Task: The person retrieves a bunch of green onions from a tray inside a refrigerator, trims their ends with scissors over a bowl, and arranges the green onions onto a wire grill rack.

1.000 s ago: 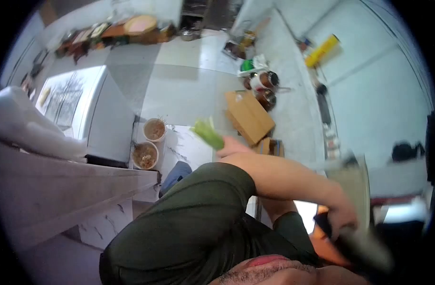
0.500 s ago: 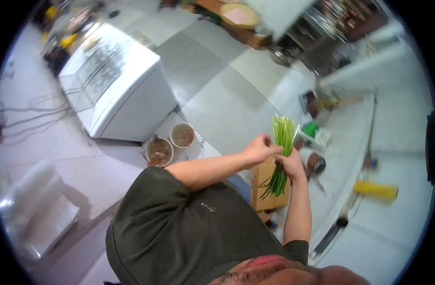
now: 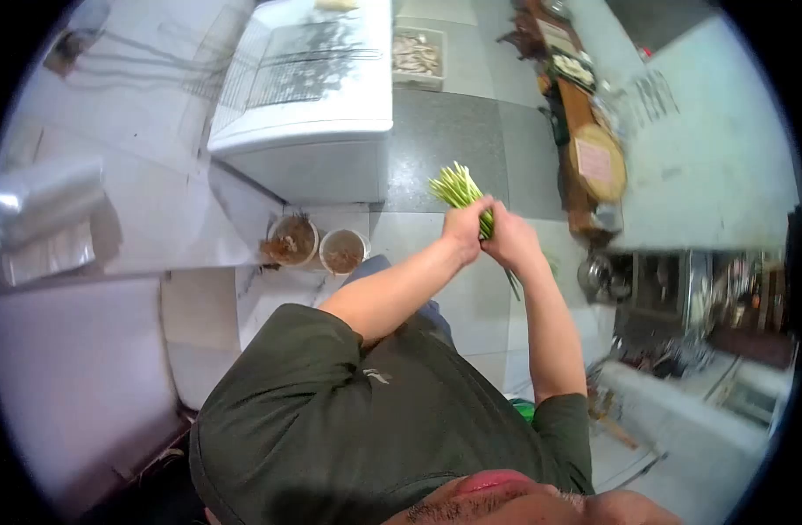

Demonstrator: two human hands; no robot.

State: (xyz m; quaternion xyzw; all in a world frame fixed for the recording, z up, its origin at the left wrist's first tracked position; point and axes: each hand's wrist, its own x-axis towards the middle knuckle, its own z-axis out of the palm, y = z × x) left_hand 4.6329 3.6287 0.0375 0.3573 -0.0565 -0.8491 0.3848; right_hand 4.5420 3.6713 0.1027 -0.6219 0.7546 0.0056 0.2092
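Observation:
A bunch of green stalks (image 3: 459,187) is held in front of my chest, its pale cut ends fanned toward the top and thin darker tips hanging below. My left hand (image 3: 465,232) wraps round it from the left, and my right hand (image 3: 510,234) grips it from the right. The two hands touch each other around the middle of the bunch, hiding that part of the stalks. Beneath them is the tiled floor (image 3: 480,297).
A white chest appliance (image 3: 305,157) with a wire rack stands ahead left. Two buckets (image 3: 343,252) (image 3: 294,240) sit near its base. A wooden bench (image 3: 579,210) bears a round board (image 3: 599,164) at right. A crate (image 3: 442,61) lies farther ahead.
The view has swung left, bringing the white appliance ahead. The right hand has come from the lower right to the bunch, and both hands now clasp it together.

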